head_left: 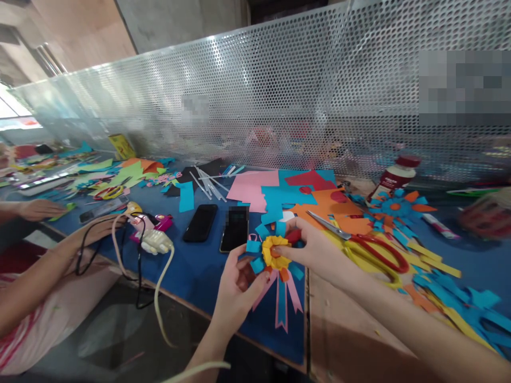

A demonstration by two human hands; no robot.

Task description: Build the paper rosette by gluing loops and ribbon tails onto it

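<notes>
A paper flower rosette [276,253] has a yellow looped centre, blue and orange petals, and pink and blue ribbon tails hanging below. My left hand [239,284] grips its lower left side, the thumb near the bottom of the yellow centre. From the right, my right hand [303,244] is closed on it, a fingertip pressed at the yellow middle. Beside my right wrist lie scissors [369,250] with red and yellow handles. Two dark phones, one on the left [200,223] and one closer [235,230], rest behind the rosette.
Pink paper [255,186], blue paper [279,196] and orange paper [331,205] cover the table behind. A red-capped bottle [395,178] and another blue-orange flower [395,207] stand at right. Another person's hand [106,226] is by cables [159,292] at left. A perforated metal screen [279,90] borders the back.
</notes>
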